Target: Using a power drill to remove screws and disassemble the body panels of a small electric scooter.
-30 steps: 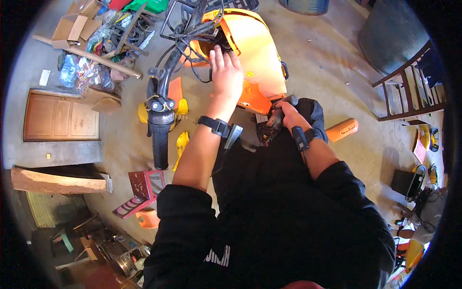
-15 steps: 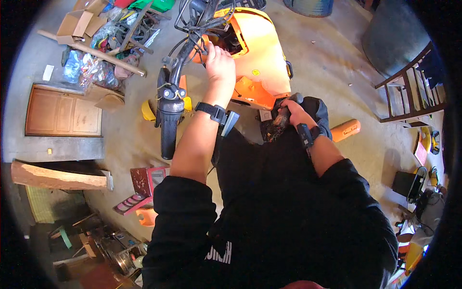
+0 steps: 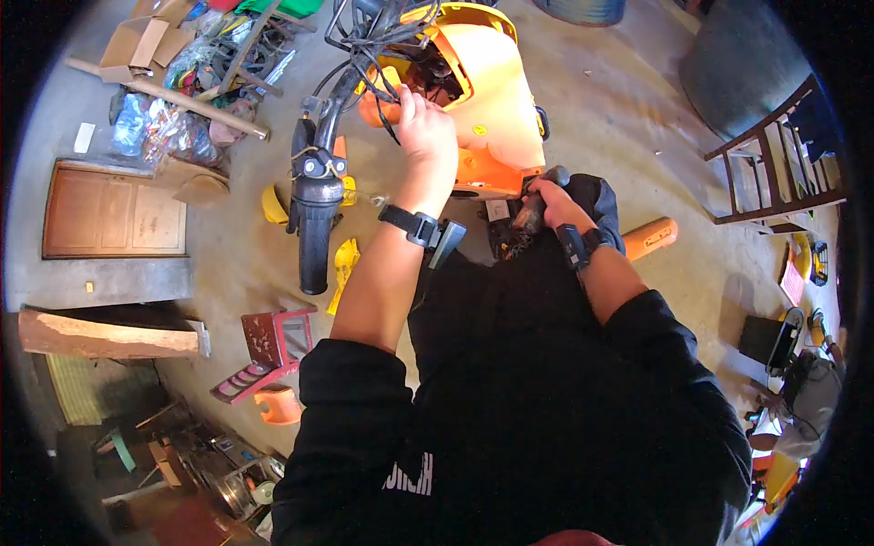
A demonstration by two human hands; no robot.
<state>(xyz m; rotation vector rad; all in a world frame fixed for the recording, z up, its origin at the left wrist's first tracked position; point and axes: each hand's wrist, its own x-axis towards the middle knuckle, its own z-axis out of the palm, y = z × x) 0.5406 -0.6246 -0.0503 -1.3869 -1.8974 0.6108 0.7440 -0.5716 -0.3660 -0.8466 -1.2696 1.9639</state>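
Note:
My left hand reaches to the opening in the orange scooter body panel, its fingers closed on a black cable beside the handlebar stem. The black rubber handlebar grip points toward me, left of that forearm. Low at the panel's right corner, my right hand is closed around a dark piece with a rounded end, whose kind I cannot make out. Loose wire ends and a clear sleeve show beside its fingers. Inside the panel opening, dark parts are partly hidden.
On the floor lie yellow plastic pieces, an orange cylindrical piece and a small red stool. Bagged clutter and a wooden cabinet door are at left. A wooden chair frame stands right, near a large dark drum.
My left hand has drawn slightly down and right, away from the handlebar stem, bringing a cable with it. The right hand stays at the panel's lower corner, shifted a little.

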